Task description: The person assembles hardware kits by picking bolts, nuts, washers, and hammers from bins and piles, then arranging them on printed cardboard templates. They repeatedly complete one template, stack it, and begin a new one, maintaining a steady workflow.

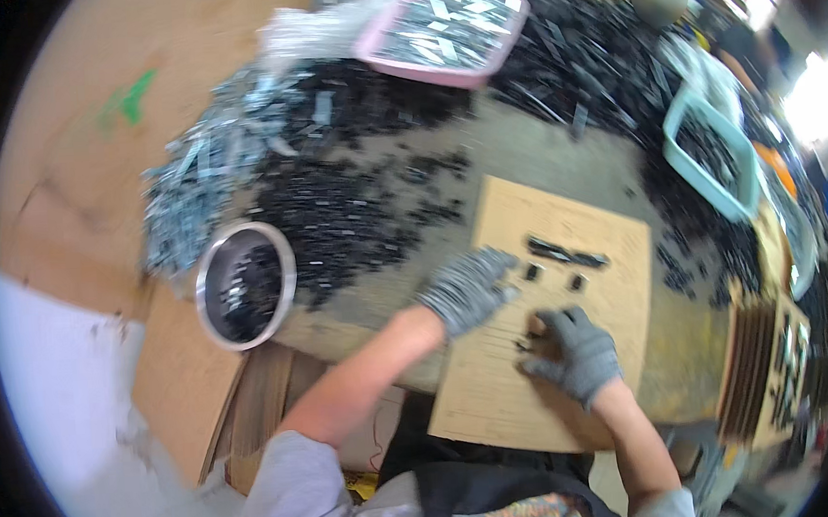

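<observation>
My left hand point(471, 290), in a grey knit glove, hovers at the left part of a tan cardboard sheet point(498, 386), fingers stretched out and apart. My right hand point(579, 354), gloved the same way, is lower on the sheet, thumb and fingers curved but apart. Between its fingertips, small dark bits point(524, 345) show on the cardboard, blurred. Farther up the sheet lies a long black strip-shaped part point(565, 251). Below it sit two small black blocks, one point(532, 272) near my left fingertips and another point(577, 283) to the right.
A metal bowl point(288, 285) of small black pieces stands at the table's left edge. Loose black pieces point(336, 216) and silvery strips point(196, 177) spread beyond it. Farther off is a pink basin point(421, 70); a light-blue basket point(703, 179) and stacked cardboard point(752, 361) are at right.
</observation>
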Demonstrator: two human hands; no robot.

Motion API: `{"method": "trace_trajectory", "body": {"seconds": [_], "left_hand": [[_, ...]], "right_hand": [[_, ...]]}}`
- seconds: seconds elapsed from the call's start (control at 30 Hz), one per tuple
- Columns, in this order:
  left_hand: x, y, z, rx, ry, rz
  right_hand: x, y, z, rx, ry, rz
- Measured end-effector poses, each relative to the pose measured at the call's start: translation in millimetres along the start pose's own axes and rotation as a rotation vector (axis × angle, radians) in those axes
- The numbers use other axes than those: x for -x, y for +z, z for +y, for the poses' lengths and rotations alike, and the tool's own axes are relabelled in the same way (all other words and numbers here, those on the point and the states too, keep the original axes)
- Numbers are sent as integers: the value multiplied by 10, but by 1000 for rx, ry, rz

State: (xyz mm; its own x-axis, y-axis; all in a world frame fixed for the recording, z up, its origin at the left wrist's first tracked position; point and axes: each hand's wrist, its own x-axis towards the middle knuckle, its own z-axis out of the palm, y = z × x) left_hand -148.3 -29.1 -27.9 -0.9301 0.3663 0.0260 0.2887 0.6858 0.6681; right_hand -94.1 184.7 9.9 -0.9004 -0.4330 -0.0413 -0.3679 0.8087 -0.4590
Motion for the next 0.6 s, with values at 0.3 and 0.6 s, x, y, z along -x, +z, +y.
{"method": "trace_trajectory", "body": {"seconds": [0.3,0.6], "left_hand": [[571,-1054,85,-2,-58,-104],[429,-2527,-1894,-383,-608,461]], "right_hand": [[-752,503,-440,-36,-139,37],[-1517,928,-1089,-147,-276,62]]}}
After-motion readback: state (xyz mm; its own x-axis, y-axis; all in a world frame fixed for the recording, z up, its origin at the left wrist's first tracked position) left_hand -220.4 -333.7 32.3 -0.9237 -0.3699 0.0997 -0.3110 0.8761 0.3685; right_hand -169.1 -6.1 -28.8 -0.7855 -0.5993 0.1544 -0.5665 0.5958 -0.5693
